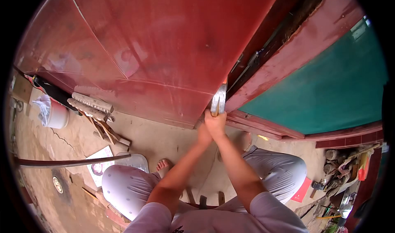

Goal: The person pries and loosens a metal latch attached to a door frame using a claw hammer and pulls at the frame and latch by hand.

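Low in front of the red panel (pixel 156 39), my two hands are close together. My right hand (pixel 216 122) is closed around the lower end of a silver metal tool with a split, two-pronged shape (pixel 219 100). Its exact kind is unclear; its top meets the panel's edge beside the dark gap (pixel 247 68), with an orange bit there. My left hand (pixel 203 135) is closed just below and left of the right one, slightly blurred, apparently on the same tool. Its fingers are mostly hidden.
To the right stand a pinkish-red frame (pixel 284 64) and a green panel (pixel 321 93). On the left are a white bucket (pixel 56 114), a wooden stool-like piece (pixel 92 105) and a curved dark bar (pixel 74 162). Wood pieces (pixel 331 167) lie at right.
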Demonstrator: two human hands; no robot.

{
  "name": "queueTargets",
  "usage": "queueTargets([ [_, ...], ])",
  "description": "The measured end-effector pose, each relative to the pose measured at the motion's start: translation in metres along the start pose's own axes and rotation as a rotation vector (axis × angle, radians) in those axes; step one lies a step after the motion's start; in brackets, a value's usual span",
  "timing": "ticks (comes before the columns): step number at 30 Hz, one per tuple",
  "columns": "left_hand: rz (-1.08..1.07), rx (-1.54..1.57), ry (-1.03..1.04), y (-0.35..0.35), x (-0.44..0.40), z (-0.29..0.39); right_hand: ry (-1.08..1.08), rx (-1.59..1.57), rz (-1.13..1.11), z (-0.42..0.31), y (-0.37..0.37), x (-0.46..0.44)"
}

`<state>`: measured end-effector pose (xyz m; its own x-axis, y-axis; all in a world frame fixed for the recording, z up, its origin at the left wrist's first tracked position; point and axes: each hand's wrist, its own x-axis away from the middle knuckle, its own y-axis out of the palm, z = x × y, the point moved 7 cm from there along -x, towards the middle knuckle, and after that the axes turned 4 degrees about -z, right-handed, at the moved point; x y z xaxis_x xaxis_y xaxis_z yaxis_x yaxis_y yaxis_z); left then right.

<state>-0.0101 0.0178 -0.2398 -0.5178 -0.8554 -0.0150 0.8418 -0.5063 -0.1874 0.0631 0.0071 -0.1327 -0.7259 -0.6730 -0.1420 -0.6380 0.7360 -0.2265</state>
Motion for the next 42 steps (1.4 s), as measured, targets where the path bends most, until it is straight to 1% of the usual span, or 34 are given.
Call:
queueTargets([
  [1,0.01,-0.002,-0.012,0.0,0.004,0.001,0.018,0.013,-0.018,-0.007,0.0,0.005],
  [3,0.031,-0.004,-0.035,0.002,0.012,-0.001,-0.103,0.029,-0.021,0.008,-0.002,0.01],
  [6,0.094,0.129,-0.004,0.01,0.018,-0.007,-0.249,0.022,0.008,-0.001,-0.009,0.027],
  [7,0.1,0.129,0.008,0.013,0.017,-0.014,-0.289,0.011,0.017,-0.006,-0.01,0.035],
  [9,0.057,0.058,0.044,0.018,0.017,-0.025,-0.239,-0.035,-0.05,0.005,-0.012,0.04],
  [11,-0.044,-0.079,0.09,0.015,0.015,-0.006,-0.221,-0.033,-0.102,-0.024,-0.018,0.043],
  [12,0.006,0.024,0.053,0.012,0.015,-0.004,-0.266,-0.064,-0.085,-0.015,-0.018,0.042],
  [14,0.026,0.005,0.056,0.012,0.012,-0.006,-0.268,0.022,-0.093,0.004,-0.015,0.039],
  [15,0.019,0.071,0.019,0.012,0.014,-0.013,-0.27,0.066,-0.096,0.012,-0.014,0.037],
  [16,0.015,0.138,-0.02,0.009,0.015,-0.012,-0.103,-0.127,-0.056,-0.005,-0.012,0.033],
  [19,-0.007,-0.064,0.025,0.004,0.012,0.004,-0.404,0.186,-0.027,-0.016,-0.007,0.019],
  [20,-0.013,0.011,-0.068,0.005,0.009,-0.007,-0.354,0.139,-0.001,-0.014,-0.006,0.015],
  [21,-0.014,-0.032,-0.07,0.004,0.006,-0.007,-0.305,0.091,0.027,-0.012,-0.006,0.011],
  [23,-0.015,-0.117,-0.072,0.001,0.001,-0.006,-0.135,-0.027,0.031,-0.008,-0.005,0.006],
  [26,-0.003,-0.104,-0.024,-0.002,0.0,0.0,-0.189,-0.008,0.072,-0.013,-0.002,0.002],
  [32,-0.062,-0.134,-0.102,0.001,-0.002,-0.017,-0.131,0.001,0.024,-0.006,-0.003,0.005],
  [34,-0.024,-0.073,-0.058,-0.002,0.002,-0.001,-0.405,0.241,0.012,-0.002,0.0,0.013],
  [35,-0.004,-0.044,-0.036,-0.005,0.004,0.007,-0.398,0.206,-0.012,0.003,-0.001,0.019],
  [36,-0.02,0.076,-0.092,0.0,0.004,-0.01,-0.39,0.172,-0.035,0.008,-0.002,0.025],
  [37,-0.035,0.196,-0.148,0.009,0.002,-0.039,-0.239,-0.016,-0.074,0.014,-0.006,0.034],
  [40,0.119,0.395,-0.001,0.007,0.0,-0.028,-0.138,-0.249,-0.17,0.006,-0.005,0.042],
  [41,0.11,0.302,0.022,0.004,-0.003,-0.02,-0.318,-0.224,-0.178,-0.006,-0.002,0.04],
  [42,0.105,0.211,0.045,0.001,-0.006,-0.012,-0.481,0.098,-0.07,-0.013,-0.005,0.03],
])
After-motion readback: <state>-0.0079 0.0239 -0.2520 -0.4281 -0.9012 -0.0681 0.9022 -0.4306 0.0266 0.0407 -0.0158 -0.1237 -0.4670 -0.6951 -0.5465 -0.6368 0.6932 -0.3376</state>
